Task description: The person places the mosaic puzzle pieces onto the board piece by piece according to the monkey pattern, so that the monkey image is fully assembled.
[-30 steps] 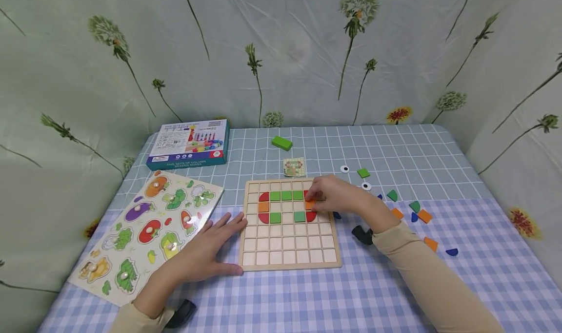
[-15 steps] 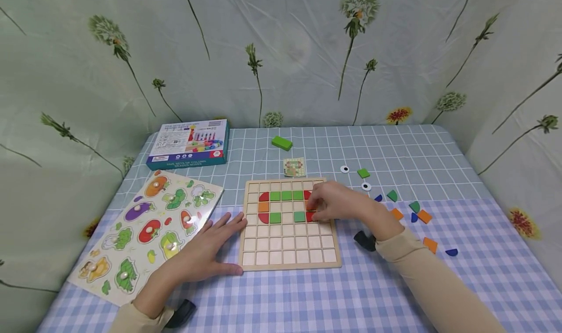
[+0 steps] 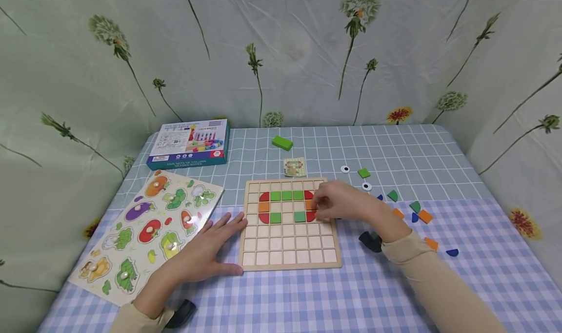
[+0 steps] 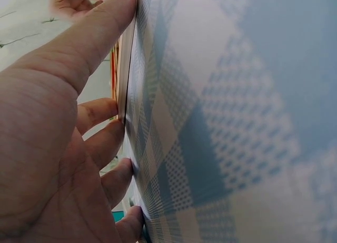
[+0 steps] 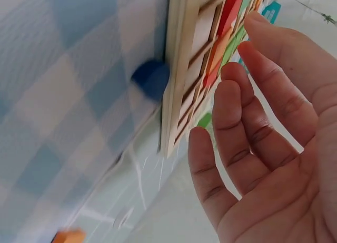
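The grid board [image 3: 288, 244] looks like bare pale wood, smooth and matt, and the tiles [image 3: 286, 195] in it are smooth, wood or plastic, hard to tell. The puzzle [image 3: 141, 252] has a smooth, glossy-looking printed face, the box [image 3: 189, 145] seems printed cardboard, the card [image 3: 294, 167] paper. Tablecloth [image 3: 290, 299] and sleeves [image 3: 439, 274] are matt cloth, the backdrop [image 3: 290, 89] creased fabric with a faint sheen.
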A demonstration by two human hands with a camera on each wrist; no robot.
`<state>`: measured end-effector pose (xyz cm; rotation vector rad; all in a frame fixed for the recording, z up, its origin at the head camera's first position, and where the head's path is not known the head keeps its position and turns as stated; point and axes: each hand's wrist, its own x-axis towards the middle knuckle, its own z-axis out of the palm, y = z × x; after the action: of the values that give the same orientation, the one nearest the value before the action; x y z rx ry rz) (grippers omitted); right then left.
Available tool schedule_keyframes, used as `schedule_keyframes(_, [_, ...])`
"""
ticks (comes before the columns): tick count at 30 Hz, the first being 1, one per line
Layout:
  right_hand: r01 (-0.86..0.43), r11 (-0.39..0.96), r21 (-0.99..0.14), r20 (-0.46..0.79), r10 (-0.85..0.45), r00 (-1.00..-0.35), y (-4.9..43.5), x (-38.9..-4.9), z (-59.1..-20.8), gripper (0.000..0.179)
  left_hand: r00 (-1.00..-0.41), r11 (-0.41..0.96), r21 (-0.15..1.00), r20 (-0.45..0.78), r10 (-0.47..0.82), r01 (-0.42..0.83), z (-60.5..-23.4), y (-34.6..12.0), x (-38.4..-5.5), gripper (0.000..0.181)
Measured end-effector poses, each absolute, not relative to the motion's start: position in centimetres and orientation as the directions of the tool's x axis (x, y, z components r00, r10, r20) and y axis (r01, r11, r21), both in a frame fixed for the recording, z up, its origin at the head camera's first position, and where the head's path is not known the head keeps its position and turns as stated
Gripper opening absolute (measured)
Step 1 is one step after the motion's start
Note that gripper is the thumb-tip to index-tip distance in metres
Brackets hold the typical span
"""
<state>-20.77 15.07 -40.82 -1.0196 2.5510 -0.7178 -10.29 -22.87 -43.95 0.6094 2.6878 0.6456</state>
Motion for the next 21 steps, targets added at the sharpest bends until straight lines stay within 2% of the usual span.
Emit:
schedule_keyframes(9, [-0.439, 0.742, -0.508, -0.168, -0.584, -0.794, 18.1, -19.8, -40.8, 0.019, -0.861, 0.804, 0.490, -0.185, 0.473, 0.337, -43.9, -22.9, -10.3, 0.108])
schedule_keyframes(15, [-0.385, 0.784, -0.487, -0.212, -0.534, -0.819, 18.6, -19.3, -41.1, 0.026, -0.862, 0.807, 0.493, -0.194, 0.467, 0.326, -43.9, -22.9, -10.3, 0.108])
schedule_keyframes(21, [-0.415, 0.787, -0.456, -0.188, -0.541, -0.820, 18.6, -19.2, -41.6, 0.019, -0.861, 0.808, 0.490, -0.196, 0.469, 0.328, -44.1, -22.9, -10.3, 0.108])
